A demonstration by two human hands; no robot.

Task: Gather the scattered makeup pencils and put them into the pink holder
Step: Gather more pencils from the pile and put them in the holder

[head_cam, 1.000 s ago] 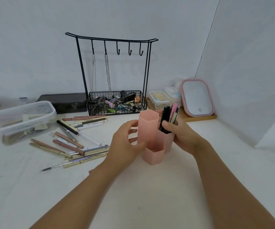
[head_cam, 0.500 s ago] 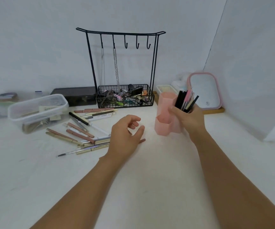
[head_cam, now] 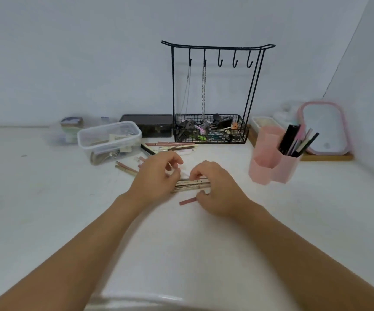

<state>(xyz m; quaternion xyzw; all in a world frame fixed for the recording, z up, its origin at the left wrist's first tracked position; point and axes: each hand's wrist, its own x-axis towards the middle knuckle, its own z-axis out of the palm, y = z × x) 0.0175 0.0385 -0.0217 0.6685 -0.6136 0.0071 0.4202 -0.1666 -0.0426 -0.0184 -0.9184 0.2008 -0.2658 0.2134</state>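
The pink holder [head_cam: 264,167] stands on the white table at the right, with several dark and pink pencils [head_cam: 294,142] upright in its right compartment. At the table's middle lies a bundle of beige makeup pencils [head_cam: 192,184]. My left hand [head_cam: 157,176] curls over its left end. My right hand [head_cam: 217,187] pinches its right end between fingers and thumb. A short reddish pencil [head_cam: 187,201] lies just in front of the bundle, by my right thumb. More loose pencils lie behind [head_cam: 170,147] and to the left [head_cam: 125,168].
A clear plastic box [head_cam: 109,138] sits left of the pencils. Behind are a black case [head_cam: 146,125] and a wire basket with a hook stand [head_cam: 210,133]. A pink-framed mirror [head_cam: 323,126] leans on a wooden tray [head_cam: 327,157] in the right corner.
My right hand has set the pink holder down at the right and let go of it. Both hands have come together on the pencil bundle at the middle. The view has shifted left.
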